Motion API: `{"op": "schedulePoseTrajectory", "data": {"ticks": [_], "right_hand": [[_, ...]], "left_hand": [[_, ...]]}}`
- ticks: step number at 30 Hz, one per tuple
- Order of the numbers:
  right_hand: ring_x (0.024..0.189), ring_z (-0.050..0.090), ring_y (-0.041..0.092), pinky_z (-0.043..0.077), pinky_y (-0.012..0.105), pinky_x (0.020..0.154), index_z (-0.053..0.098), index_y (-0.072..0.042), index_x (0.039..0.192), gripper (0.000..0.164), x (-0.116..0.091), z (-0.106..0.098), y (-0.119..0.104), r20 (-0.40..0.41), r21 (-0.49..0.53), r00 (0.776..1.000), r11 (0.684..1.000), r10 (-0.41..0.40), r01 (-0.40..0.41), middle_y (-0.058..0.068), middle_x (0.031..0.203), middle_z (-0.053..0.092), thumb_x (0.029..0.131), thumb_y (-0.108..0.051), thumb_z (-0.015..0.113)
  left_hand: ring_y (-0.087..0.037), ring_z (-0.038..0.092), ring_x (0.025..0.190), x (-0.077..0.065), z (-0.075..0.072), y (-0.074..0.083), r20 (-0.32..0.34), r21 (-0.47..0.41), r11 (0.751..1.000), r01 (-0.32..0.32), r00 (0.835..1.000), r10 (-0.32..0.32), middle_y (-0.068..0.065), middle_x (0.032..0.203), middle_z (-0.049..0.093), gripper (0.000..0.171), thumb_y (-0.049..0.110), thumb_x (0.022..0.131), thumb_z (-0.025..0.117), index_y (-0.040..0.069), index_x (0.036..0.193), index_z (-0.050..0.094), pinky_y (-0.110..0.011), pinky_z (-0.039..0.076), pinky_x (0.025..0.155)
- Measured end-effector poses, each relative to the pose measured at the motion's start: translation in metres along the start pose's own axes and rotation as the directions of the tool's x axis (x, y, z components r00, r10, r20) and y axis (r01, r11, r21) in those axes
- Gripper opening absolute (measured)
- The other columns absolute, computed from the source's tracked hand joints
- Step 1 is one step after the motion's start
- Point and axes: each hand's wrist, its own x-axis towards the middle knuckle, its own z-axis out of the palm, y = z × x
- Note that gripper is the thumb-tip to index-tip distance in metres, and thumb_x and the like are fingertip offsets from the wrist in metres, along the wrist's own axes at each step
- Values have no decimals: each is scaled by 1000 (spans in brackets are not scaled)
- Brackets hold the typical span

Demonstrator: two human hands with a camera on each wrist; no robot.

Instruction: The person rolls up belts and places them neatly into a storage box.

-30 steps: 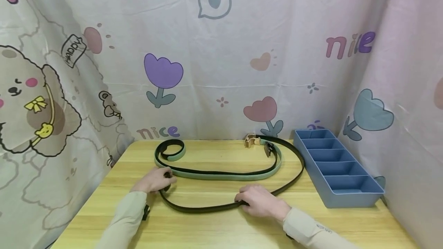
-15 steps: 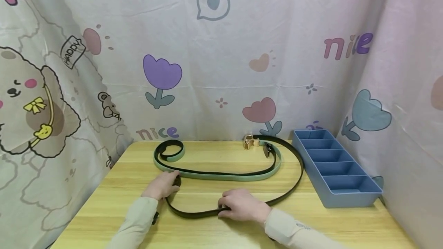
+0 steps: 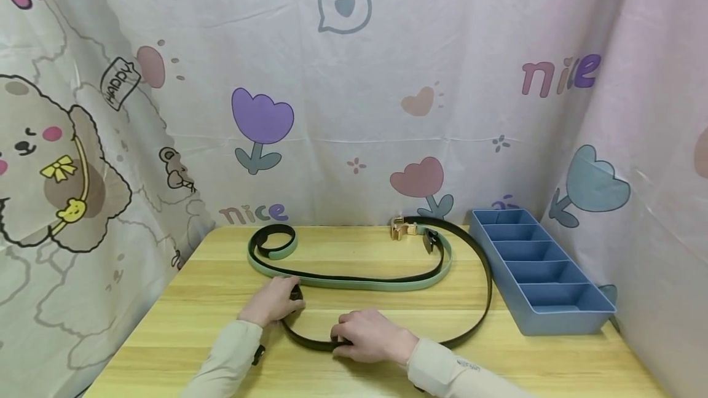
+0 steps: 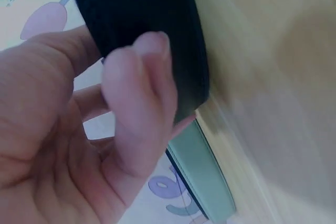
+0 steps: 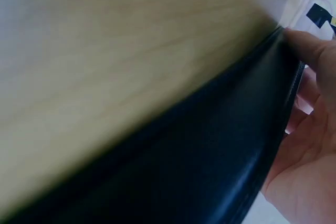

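A long black belt (image 3: 490, 287) runs from the back of the table, round the right side, to the front. My left hand (image 3: 272, 301) grips its near end; in the left wrist view the fingers curl against the dark strap (image 4: 142, 9). Further along, my right hand (image 3: 369, 335) pinches the strap between thumb and fingers, as the right wrist view shows with the smooth black band (image 5: 173, 156). A short bowed stretch of belt hangs between both hands. Behind them lies a light green belt (image 3: 359, 285) with a black inner side, one end curled into a loop.
Gold buckle parts (image 3: 402, 228) sit at the table's back edge, near a dark belt piece (image 3: 429, 240). A blue box (image 3: 564, 322) with several compartments stands at the right. Patterned curtain cloth (image 3: 354, 109) encloses the wooden table (image 3: 149, 336) at back and sides.
My left hand has shifted right and slightly forward, my right hand left, so they are closer together. The stretch of black belt between them has shortened. The green belt stays put.
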Motion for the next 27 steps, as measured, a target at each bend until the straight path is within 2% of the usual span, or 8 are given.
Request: {"op": "schedulePoseTrajectory", "data": {"ticks": [4,8,12,15,17,21,24,27], "right_hand": [[66,50,-4,38,13,56,71,-25,105,18,6,-1,-2,17,6,998,999,53,-53,-12,85,63,87,-23,68],[64,49,-1,38,16,54,70,-24,108,33,10,-1,-3,8,-6,993,994,114,-114,-10,85,64,78,-10,67],[61,45,0,33,18,51,70,-26,95,9,15,3,-1,-22,-36,989,989,144,-145,-11,78,60,87,-28,70],[65,48,3,35,20,54,70,-26,89,10,20,7,2,-44,-79,987,984,156,-159,-11,76,60,88,-36,71],[71,51,6,37,20,58,72,-27,92,5,25,10,4,-57,-99,984,980,167,-172,-11,80,64,88,-30,72],[80,53,10,33,21,63,73,-29,102,22,34,11,6,-73,-141,981,972,181,-190,-11,91,70,84,-15,72],[76,50,9,30,19,59,74,-30,98,18,39,11,6,-82,-153,981,970,178,-189,-12,90,71,86,-16,73],[73,50,7,37,19,56,75,-30,92,17,43,12,7,-91,-143,979,971,180,-191,-13,88,71,87,-14,72]], "left_hand": [[-34,62,102,1,1,8,-3,-21,999,-27,1000,27,-19,110,64,47,26,84,77,0,120,61,-50,50,88],[-28,64,86,1,4,16,-39,7,999,-52,998,52,-13,93,65,37,28,83,78,3,106,63,-44,52,75],[-21,59,63,-1,6,23,-106,152,986,-61,991,78,-6,72,61,34,37,79,80,10,87,62,-38,46,56],[-17,51,55,-3,6,24,-122,209,976,-62,989,89,-2,64,55,36,41,77,81,13,77,58,-34,38,49],[-14,45,53,-2,7,24,-117,205,977,-66,989,91,1,61,51,36,41,77,81,15,72,56,-30,33,48],[-10,36,51,-1,10,21,-111,171,982,-77,989,97,5,57,43,38,38,78,81,17,66,51,-26,25,48],[-9,38,53,0,10,18,-96,152,983,-107,988,122,7,59,44,36,32,78,81,19,64,52,-25,28,49],[-8,42,56,1,10,15,-78,140,975,-171,980,183,8,62,48,31,24,79,82,20,64,55,-25,35,51]]}}
